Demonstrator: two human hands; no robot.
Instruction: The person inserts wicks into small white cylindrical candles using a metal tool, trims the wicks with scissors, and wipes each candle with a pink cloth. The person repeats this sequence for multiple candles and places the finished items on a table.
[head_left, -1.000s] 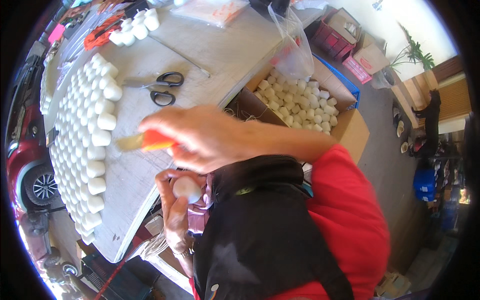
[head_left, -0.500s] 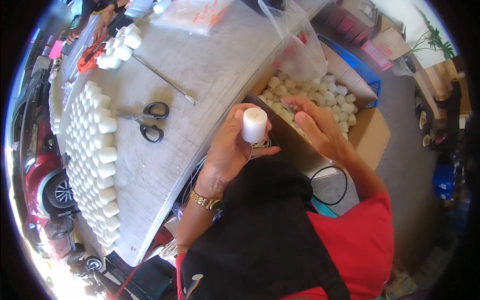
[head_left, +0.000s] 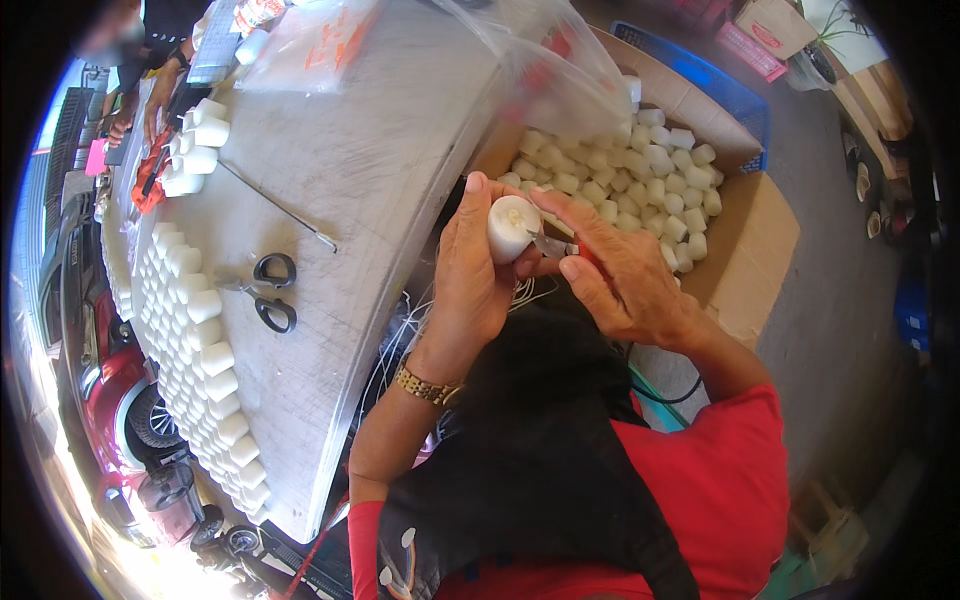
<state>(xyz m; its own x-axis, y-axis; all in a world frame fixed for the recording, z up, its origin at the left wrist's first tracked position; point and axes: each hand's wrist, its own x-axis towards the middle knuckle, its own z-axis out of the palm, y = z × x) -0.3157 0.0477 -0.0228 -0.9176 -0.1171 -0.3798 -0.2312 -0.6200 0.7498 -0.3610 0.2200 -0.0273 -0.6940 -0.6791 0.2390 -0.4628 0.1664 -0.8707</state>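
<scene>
A short white wax cylinder [head_left: 512, 226] sits clenched in the left hand [head_left: 478, 290], turned up so the right hand [head_left: 622, 282] can press a small metal tool [head_left: 552, 245] against it. One pair of black scissors [head_left: 272, 292] lies left. The brown cardboard box [head_left: 745, 250] right holds too many white pieces to count.

right hand [head_left: 620, 275]: out of box [head_left: 740, 240] | now at white candle [head_left: 512, 225] with tool

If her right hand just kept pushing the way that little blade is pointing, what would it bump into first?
The right hand points its small blade leftward at the white candle gripped in the left hand. The candle's end would likely be met first; the tip looks already at it, though depth is unclear.
</scene>
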